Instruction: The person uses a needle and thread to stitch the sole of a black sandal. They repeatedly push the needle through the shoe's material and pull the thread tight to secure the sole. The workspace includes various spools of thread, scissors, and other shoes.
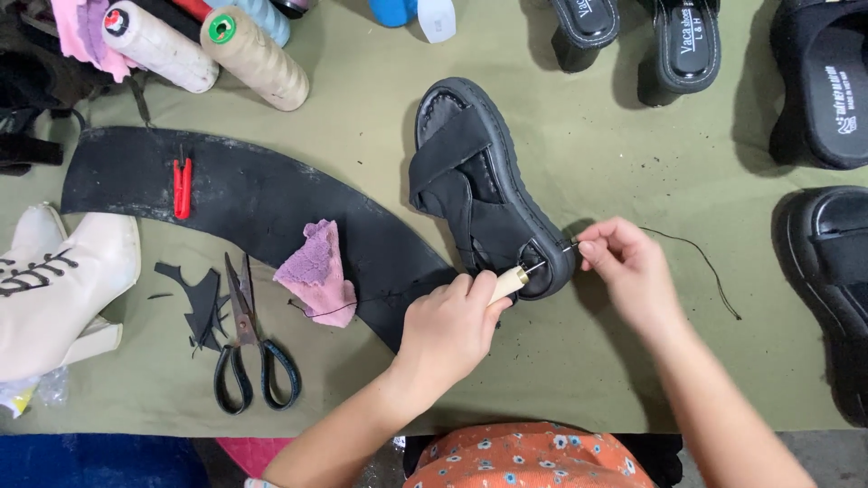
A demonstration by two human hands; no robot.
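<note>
Head cam, only one view here. One black sandal [484,185] lies dead center on the olive table [588,361], toe end pointing toward 5 o'clock. Left hand [448,330] has its grip closed tight round one wooden-handled awl [511,282], metal tip poking into the sandal's edge. Right hand [628,271], at 3 o'clock from the sandal's toe, pinches one black thread [696,255] between thumb and fingertips; the loose end trails off toward 4 o'clock.

Count of the rest: one pair of scissors [246,348] at 8 o'clock, one pink cloth scrap [318,273] on one big curved black rubber sheet [235,194], one red clip [183,187] on that sheet, one cream lace-up boot [59,280] at 9 o'clock, and two pale thread cones [208,45] fully visible at 11 o'clock. Four more black shoes sit along the top and right edges, partly cut off.
</note>
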